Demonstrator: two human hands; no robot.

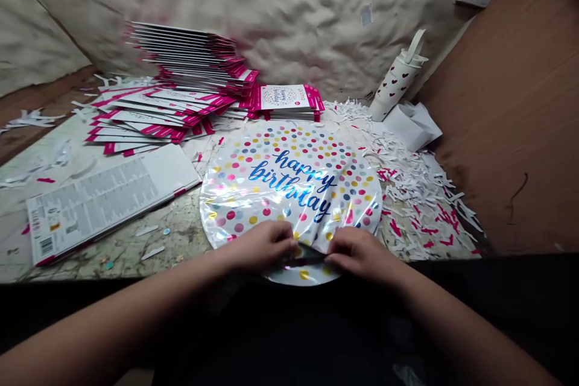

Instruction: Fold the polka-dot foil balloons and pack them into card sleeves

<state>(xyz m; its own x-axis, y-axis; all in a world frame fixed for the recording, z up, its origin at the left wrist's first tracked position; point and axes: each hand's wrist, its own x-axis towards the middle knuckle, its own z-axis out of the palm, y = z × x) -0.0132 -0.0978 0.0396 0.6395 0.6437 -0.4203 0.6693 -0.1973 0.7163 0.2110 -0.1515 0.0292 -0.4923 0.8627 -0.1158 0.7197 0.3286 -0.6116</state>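
A round, flat foil balloon [289, 187] with coloured dots and blue "happy birthday" lettering lies at the table's front edge, its near part reaching past the edge. My left hand [271, 242] pinches the foil close to the near rim. Just to the right, my right hand [357, 251] also grips it between thumb and fingers. Between the two hands the foil is drawn into a dark fold. Creases run up from there toward the lettering.
Pink-and-white printed card packets are piled high [194, 66] at the back left, with a smaller stack [289, 99] beside them. Long printed cards [113, 199] lie at left. Paper scraps [416, 193] cover the right side. A heart-patterned tumbler [393, 84] leans at the back right near a paper roll [414, 126].
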